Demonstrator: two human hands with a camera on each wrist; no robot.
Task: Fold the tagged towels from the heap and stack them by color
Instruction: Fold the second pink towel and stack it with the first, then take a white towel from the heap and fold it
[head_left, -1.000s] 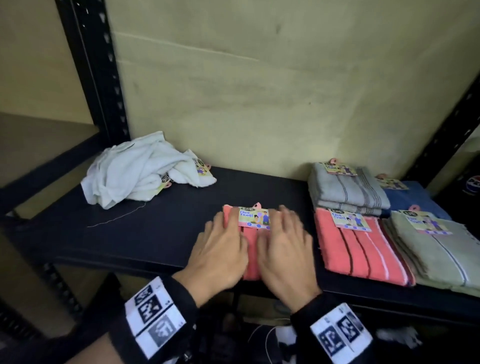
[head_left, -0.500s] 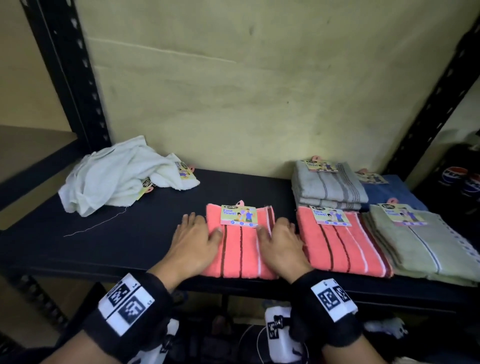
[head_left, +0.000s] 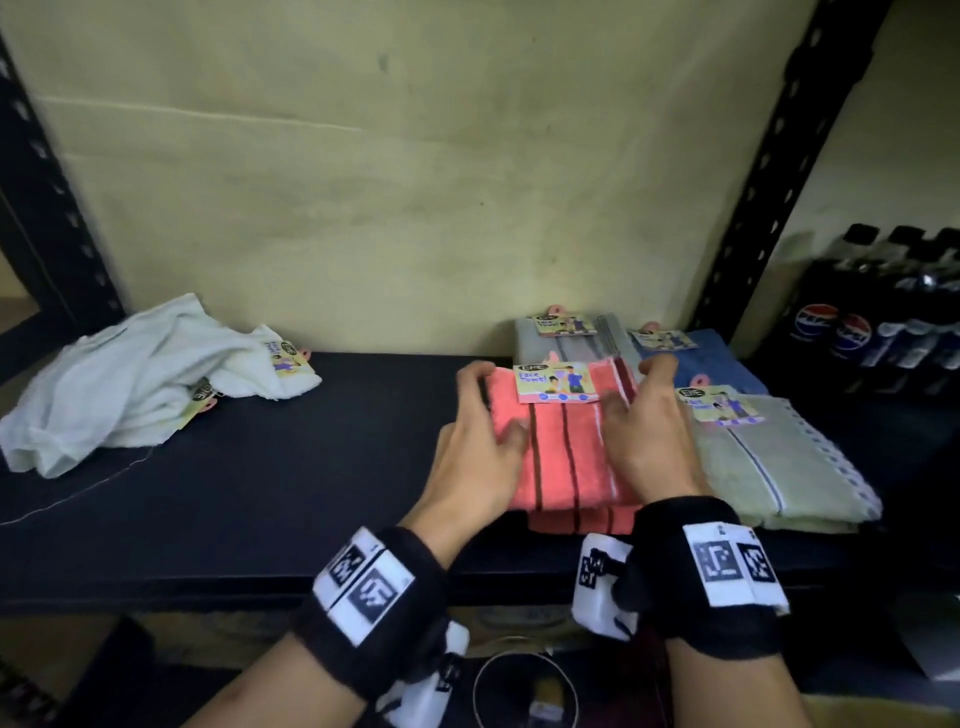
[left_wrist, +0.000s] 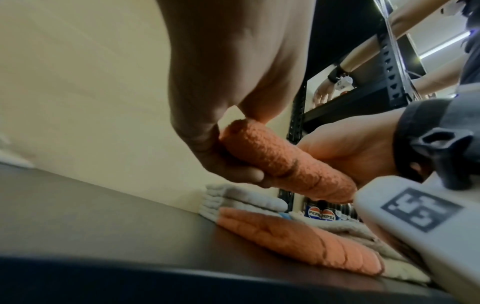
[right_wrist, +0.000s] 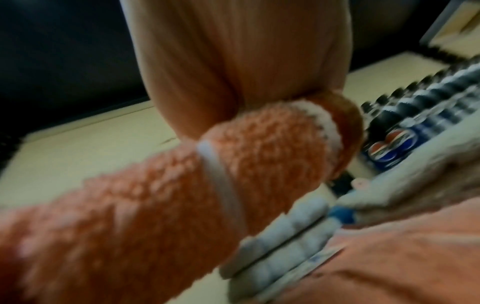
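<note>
Since half a second ago, both hands have lifted the folded coral terry towel (head_left: 563, 441) rightward over the coral stack (left_wrist: 306, 242). Left hand (head_left: 475, 441) and right hand (head_left: 649, 436) each have a grip pinching its thick looped edges.

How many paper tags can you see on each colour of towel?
White heap: 2 tags
Grey towel: 1 tag
Blue towel: 1 tag
Held coral towel: 1 tag
Green towel: 1 tag
Total: 6 tags
The lower coral towel shows no tag; the held one covers it.
</note>
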